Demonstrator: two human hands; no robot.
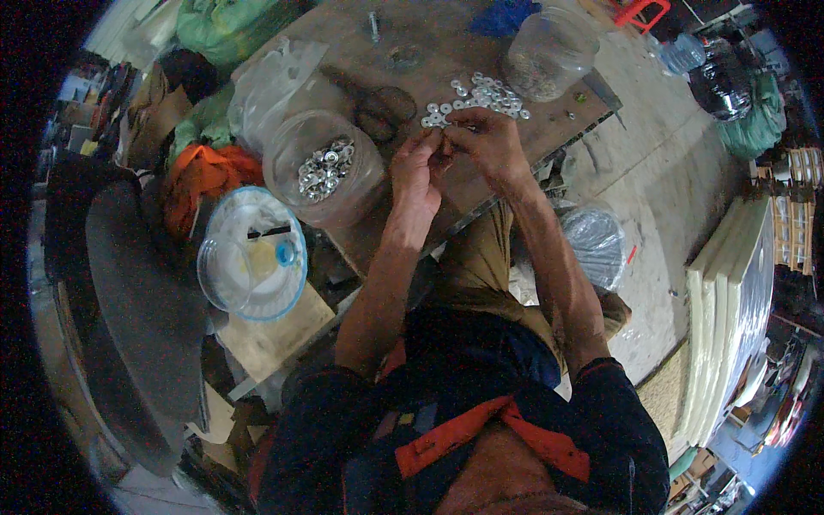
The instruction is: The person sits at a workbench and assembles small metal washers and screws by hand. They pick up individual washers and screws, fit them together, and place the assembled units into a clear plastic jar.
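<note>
My left hand (419,169) and my right hand (487,144) meet over the near part of the worktable (446,43). Their fingers are closed and pinched together, and whatever is between the fingertips is too small and covered to make out. Just beyond the fingertips lies a loose spread of small white ring-shaped pieces (491,91). Left of my left hand, a clear plastic jar (367,176) holds many shiny metal parts (324,169). Another clear jar (554,51), with small pieces at its bottom, stands to the right beyond the white pieces.
Dark-handled scissors (384,112) lie between the left jar and the white pieces. A bolt (374,26) stands at the table's far side. To the left are a clear round lid-like container (257,253) and an orange bag (206,180). Stacked pale panels (730,300) stand at right.
</note>
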